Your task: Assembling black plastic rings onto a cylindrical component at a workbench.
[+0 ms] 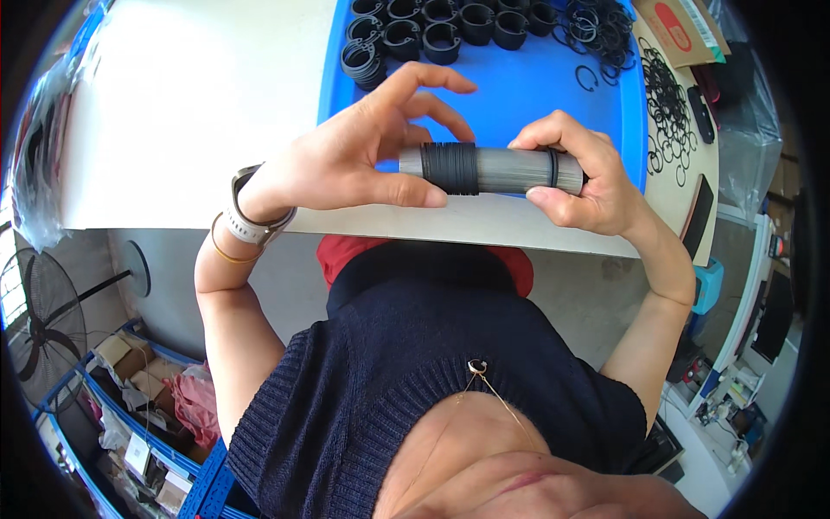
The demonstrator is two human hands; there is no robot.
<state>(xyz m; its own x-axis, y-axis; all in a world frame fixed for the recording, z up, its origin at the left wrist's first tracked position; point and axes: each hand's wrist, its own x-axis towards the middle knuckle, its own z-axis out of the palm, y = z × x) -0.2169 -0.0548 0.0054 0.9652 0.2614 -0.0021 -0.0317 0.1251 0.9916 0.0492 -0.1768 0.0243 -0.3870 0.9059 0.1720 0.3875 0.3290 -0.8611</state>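
Observation:
A grey metal rod with fine lengthwise lines lies level in front of me, above the table's near edge. My right hand grips its right end between thumb and fingers. Black retaining rings sit packed side by side around the rod's left half. Close to my right fingertips, a separate black ring encircles the rod. My left hand is spread around the rod's left end, index finger raised, thumb below the packed rings and another fingertip just above them; whether these touch is unclear.
Behind the rod is a blue tray holding several stacks of black rings and a loose ring heap. More loose rings lie on the white table beside a cardboard box. A fan stands at left.

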